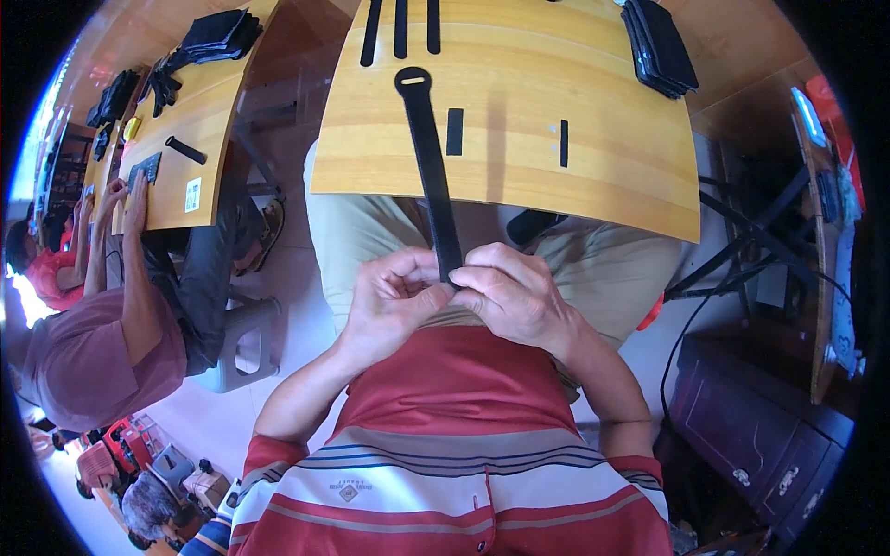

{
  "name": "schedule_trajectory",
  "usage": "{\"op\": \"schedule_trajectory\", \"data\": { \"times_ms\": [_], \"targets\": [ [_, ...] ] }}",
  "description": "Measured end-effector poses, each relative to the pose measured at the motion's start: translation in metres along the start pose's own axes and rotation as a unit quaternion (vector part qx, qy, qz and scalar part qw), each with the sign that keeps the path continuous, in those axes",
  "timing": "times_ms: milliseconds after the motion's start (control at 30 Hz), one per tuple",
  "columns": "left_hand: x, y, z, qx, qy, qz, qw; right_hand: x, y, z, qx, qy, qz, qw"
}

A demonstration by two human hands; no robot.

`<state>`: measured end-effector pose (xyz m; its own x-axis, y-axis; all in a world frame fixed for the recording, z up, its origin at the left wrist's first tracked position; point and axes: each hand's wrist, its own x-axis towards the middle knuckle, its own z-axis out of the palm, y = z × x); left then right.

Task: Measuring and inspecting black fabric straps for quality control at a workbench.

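Observation:
A long black strap with a rounded, slotted head runs from above the table's front edge down to my fingers. Its lower end is pinched between my left hand and my right hand, in front of my waist. Both hands have their fingers closed on that end, and the fingertips hide its tip. Beyond the strap, a short black strip lies on the wooden table, with a narrower black strip to its right.
Three more black straps lie at the table's far left. A stack of flat black pieces sits at its right edge. At left, a co-worker sits at another table. A dark cabinet stands at lower right.

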<state>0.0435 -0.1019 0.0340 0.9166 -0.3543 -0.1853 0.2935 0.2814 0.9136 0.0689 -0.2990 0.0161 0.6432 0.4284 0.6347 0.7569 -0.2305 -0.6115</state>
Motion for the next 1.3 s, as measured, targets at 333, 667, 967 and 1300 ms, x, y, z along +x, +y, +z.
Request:
{"op": "schedule_trajectory", "data": {
  "times_ms": [333, 667, 967, 1300],
  "targets": [
    [-0.001, -0.003, -0.010, 0.014, -0.011, -0.067, 0.998, -0.004, 0.003, 0.005, 0.052, 0.011, -0.007, 0.999],
    [-0.011, 0.026, -0.010, 0.108, -0.094, -0.096, 0.985, 0.016, -0.004, -0.022, 0.169, 0.004, 0.099, 0.981],
    [-0.010, 0.011, -0.017, -0.008, -0.106, -0.029, 0.994, 0.021, -0.017, 0.000, 0.069, -0.010, 0.025, 0.997],
    [-0.009, 0.006, -0.013, -0.013, -0.051, -0.034, 0.998, 0.021, -0.019, 0.014, 0.043, 0.047, 0.016, 0.998]
  ]
}}
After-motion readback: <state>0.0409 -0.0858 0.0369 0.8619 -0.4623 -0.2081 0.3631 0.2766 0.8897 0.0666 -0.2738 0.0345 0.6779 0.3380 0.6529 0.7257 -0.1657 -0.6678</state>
